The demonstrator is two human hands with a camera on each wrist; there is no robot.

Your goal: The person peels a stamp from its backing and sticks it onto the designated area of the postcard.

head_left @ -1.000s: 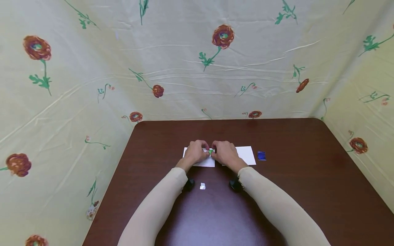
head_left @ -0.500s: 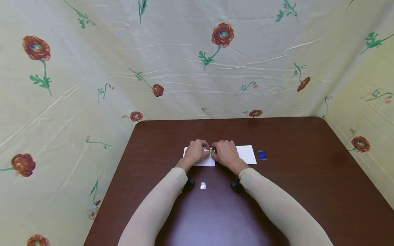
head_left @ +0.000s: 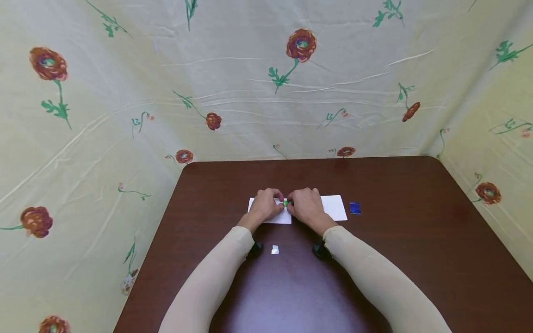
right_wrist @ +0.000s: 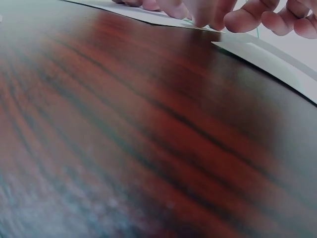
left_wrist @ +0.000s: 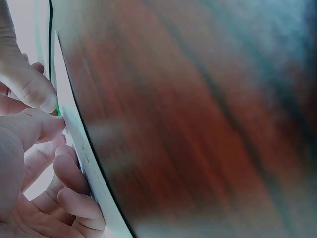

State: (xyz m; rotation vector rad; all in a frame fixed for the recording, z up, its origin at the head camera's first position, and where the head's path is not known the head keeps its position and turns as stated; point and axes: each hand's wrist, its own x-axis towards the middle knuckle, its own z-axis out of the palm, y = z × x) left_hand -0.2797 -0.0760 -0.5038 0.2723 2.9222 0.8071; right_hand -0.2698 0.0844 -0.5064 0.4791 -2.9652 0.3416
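My left hand (head_left: 264,205) rests over the left white sheet of paper (head_left: 280,218), its fingers curled. A small green piece (head_left: 285,203) shows between its fingertips and those of my right hand (head_left: 306,203), and both pinch at it just above the sheet. What kind of thing it is I cannot tell. In the left wrist view only a sliver of green shows between a thumb and a fingertip of the two hands. A second white sheet (head_left: 334,208) lies to the right, partly covered by my right hand.
On the dark brown table (head_left: 399,259), a small blue square (head_left: 355,208) lies right of the second sheet. A little shiny white piece (head_left: 275,249) lies nearer, between the forearms. Flowered cloth (head_left: 250,69) hangs behind and at both sides.
Both hands stay nearly in place. The fingertips shift slightly round the green piece, which now looks smaller and rounder between them. The head view has tilted a little.
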